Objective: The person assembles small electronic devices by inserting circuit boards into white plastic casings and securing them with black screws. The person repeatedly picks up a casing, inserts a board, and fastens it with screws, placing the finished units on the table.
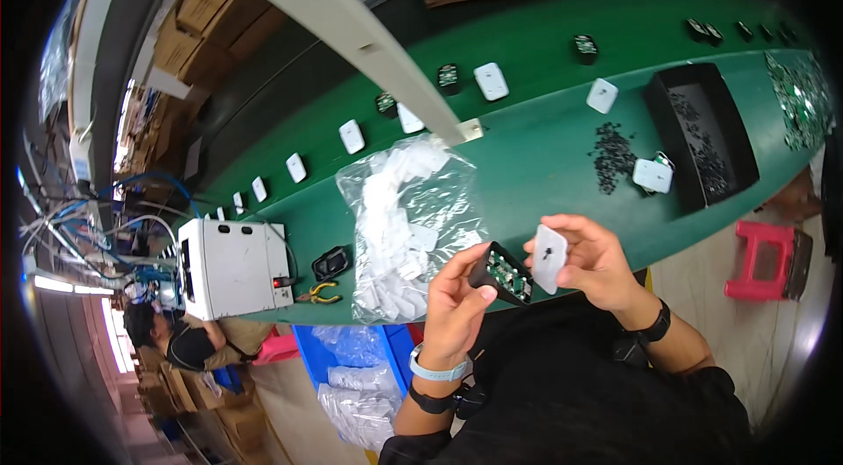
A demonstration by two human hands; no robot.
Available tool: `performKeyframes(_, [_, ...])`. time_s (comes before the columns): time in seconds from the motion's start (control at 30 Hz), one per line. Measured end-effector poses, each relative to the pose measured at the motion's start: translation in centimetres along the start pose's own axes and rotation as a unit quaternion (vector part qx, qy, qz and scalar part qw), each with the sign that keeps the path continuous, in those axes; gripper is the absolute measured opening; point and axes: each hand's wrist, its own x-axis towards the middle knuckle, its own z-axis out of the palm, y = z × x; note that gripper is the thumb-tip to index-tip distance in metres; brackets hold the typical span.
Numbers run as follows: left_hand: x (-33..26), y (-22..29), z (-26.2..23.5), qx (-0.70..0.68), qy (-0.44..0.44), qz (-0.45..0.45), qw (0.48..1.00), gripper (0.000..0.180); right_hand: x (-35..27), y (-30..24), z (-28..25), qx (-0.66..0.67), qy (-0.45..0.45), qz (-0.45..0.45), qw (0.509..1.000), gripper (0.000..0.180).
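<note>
Head view: the left hand (454, 298) has its grip closed around a black housing (500, 273) with a green circuit board showing inside it, held above the near edge of the green counter (544, 149). The right hand (593, 261) pinches a white cover plate (550, 258) between thumb and fingers — the plate sits just beside the housing's open end, and whether the two touch cannot be told.

Just left of the hands a clear plastic bag (404, 228) full of white parts lies on the counter. Further left stand a white box-shaped machine (233, 267), a small black part (331, 263) and yellow-handled pliers (323, 293). To the right — well apart from the hands — are a black tray (702, 127), a heap of small black pieces (612, 156) and a white unit (652, 175). A red stool (762, 261) stands on the floor.
</note>
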Motion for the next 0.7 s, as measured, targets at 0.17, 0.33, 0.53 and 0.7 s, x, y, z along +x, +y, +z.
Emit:
performKeyframes(0.17, [0.7, 0.6, 2.5, 0.079, -0.006, -0.006, 0.997, 0.054, -1.3, -0.7, -0.2, -0.019, 0.017, -0.012, 1.000, 0.064])
performKeyframes(0.33, [0.8, 0.7, 4.0, 0.197, -0.024, -0.003, 0.980, 0.051, -2.0, -0.7, 0.2, -0.089, 0.033, -0.054, 0.994, 0.063])
performKeyframes(0.53, [1.1, 0.3, 4.6, 0.225, -0.050, 0.008, 0.973, 0.050, -2.1, -1.1, 0.5, -0.185, 0.040, -0.083, 0.978, 0.061])
performKeyframes(0.7, [0.7, 0.3, 4.3, 0.230, -0.049, -0.007, 0.972, 0.050, -2.2, -1.6, 0.7, -0.232, 0.047, -0.067, 0.969, 0.058])
